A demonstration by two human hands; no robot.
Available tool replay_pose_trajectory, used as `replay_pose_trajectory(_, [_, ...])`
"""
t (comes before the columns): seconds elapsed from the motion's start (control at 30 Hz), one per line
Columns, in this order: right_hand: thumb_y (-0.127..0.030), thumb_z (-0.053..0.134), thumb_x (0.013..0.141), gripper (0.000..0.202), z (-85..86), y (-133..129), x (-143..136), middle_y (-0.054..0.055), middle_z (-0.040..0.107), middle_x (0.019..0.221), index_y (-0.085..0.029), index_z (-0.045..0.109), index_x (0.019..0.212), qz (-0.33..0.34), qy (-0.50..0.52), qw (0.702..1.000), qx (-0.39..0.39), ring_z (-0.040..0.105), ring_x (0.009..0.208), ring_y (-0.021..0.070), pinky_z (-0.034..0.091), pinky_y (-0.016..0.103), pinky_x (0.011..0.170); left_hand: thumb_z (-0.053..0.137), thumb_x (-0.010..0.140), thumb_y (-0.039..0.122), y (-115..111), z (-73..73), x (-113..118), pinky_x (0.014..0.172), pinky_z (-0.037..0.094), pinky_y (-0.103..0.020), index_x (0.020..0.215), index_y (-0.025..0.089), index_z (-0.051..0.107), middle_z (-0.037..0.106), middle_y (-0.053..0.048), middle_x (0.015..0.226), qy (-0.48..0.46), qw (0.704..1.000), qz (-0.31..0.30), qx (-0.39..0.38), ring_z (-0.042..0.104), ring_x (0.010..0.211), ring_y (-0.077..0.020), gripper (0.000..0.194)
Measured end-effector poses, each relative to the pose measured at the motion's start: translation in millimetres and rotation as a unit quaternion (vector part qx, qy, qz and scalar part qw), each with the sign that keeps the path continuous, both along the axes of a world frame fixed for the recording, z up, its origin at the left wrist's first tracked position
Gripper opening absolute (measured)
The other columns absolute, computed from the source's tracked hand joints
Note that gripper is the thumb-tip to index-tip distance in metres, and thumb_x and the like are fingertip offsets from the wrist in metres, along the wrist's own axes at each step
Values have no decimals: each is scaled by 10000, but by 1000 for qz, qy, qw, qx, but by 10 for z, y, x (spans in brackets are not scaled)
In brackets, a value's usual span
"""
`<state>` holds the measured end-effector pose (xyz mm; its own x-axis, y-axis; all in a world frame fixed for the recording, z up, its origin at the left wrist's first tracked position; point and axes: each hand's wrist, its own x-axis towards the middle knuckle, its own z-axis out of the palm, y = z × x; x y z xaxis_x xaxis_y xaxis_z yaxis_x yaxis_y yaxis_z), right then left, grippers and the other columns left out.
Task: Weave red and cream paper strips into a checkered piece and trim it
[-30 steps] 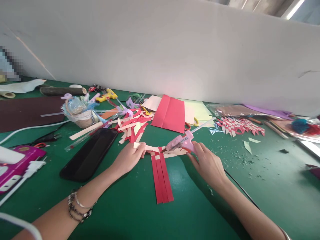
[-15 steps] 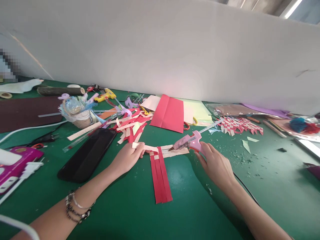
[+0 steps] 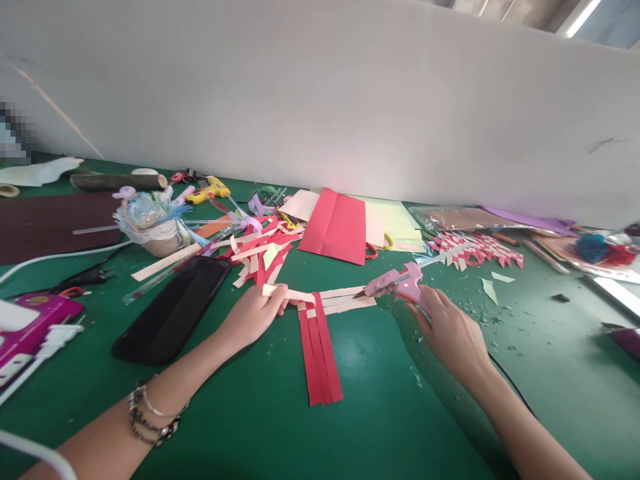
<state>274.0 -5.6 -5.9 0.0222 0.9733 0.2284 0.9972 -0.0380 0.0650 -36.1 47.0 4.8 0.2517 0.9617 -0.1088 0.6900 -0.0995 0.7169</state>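
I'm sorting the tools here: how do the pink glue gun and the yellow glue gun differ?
The pink glue gun is held in the right hand; the yellow glue gun lies with no hand on it.
The pink one is nearer, its tip by the cream strips; the yellow one is farther back, to the left.
The pink one is pale; the yellow one is bright.
Both are pistol-shaped.

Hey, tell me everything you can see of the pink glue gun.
The pink glue gun looks plastic, with mottled markings on its barrel and a translucent stick jutting from its back. The right hand grips its handle. It is tilted, its dark nozzle pointing left and down at the cream strips; whether it touches them is unclear. A black cord runs out past the hand, probably the gun's.
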Motion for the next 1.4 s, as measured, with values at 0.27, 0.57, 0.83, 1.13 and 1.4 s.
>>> replay_pose_trajectory(0.27, [-340, 348, 899, 238, 1, -36, 128, 69, 600, 902, -180, 484, 1013, -26, -5, 1000, -5, 563, 615, 160, 231, 225, 408, 231, 876, 419, 3, -13, 1, 498, 322, -251, 569, 191, 409, 546, 11, 599, 8, 1000, -3, 2, 449, 498, -128, 421])
replay_pose_trajectory(0.57, [-340, 344, 903, 286, -8, -63, 209, 76, 600, 936, -173, 481, 1091, -53, -15, 998, -4, 565, 612, 160, 248, 238, 421, 239, 881, 439, 3, -21, -3, 483, 307, -248, 562, 189, 393, 526, 14, 592, -7, 1000, -4, -6, 425, 483, -127, 434])
replay_pose_trajectory(0.83, [-360, 358, 898, 272, -8, -64, 243, 71, 595, 920, -186, 489, 1062, -66, -18, 998, -12, 563, 613, 161, 219, 234, 413, 241, 879, 427, 5, 2, -2, 502, 307, -250, 564, 189, 392, 504, 19, 575, -5, 1000, -5, 2, 428, 495, -131, 422])
replay_pose_trajectory(1.13, [-437, 346, 873, 362, -19, -7, 363, 94, 599, 981, -167, 474, 1078, -92, 22, 996, 7, 576, 705, 203, 296, 257, 454, 247, 862, 424, -10, 33, 10, 480, 298, -250, 550, 188, 379, 569, 11, 612, -15, 1000, -5, -10, 431, 475, -123, 413])
replay_pose_trajectory(1.4, [-551, 355, 822, 465, -153, 252, 748, 134, 559, 821, -142, 555, 917, -152, 16, 988, 12, 548, 772, 308, 411, 372, 577, 243, 863, 435, 0, -21, -4, 502, 343, -254, 572, 189, 468, 564, 1, 597, 1, 1000, 2, 17, 516, 531, -147, 443])
